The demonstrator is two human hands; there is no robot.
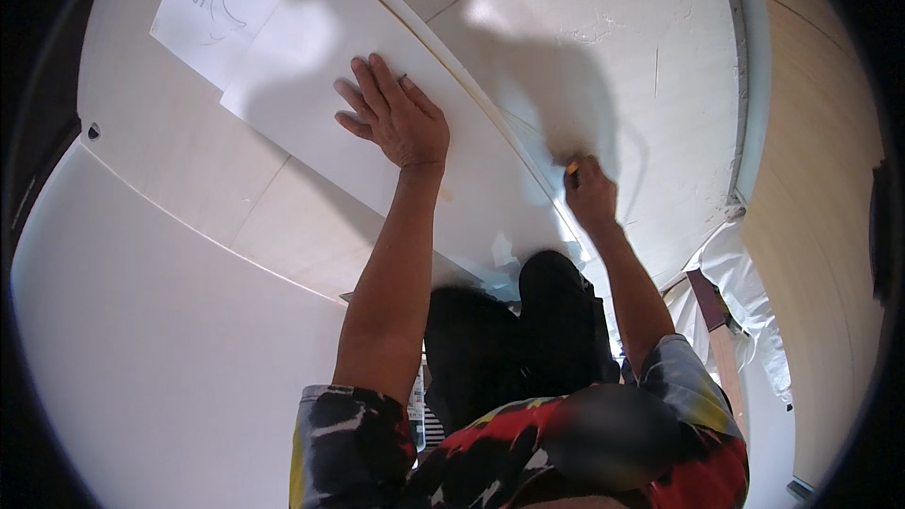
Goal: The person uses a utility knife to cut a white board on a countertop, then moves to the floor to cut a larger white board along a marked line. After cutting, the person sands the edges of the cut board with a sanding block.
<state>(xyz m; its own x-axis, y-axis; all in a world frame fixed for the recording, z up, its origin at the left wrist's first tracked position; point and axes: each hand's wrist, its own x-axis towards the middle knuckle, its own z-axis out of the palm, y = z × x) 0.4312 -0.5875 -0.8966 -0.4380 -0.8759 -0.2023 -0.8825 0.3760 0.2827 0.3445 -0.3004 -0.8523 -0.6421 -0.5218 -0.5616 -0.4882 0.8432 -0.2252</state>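
A long white sheet (490,198) lies slantwise in front of me, with a thin brownish line along its right edge. My left hand (401,123) rests flat on it, fingers spread and nothing in them. At the sheet's right edge, lower down, my right hand (592,193) is closed around a small tool (571,169). Only an orange bit of that tool shows; its kind and its tip are hidden by the fingers and the shadow. A second white piece (203,14) with a curved line and writing on it sticks out at the upper left.
Under the sheets is a pale, scratched surface (660,85) with seams. My knees (556,311) in black trousers are close to the sheet's near end. A white panel (179,320) fills the lower left. Crumpled white plastic (745,283) and a wood-toned panel (820,179) are on the right.
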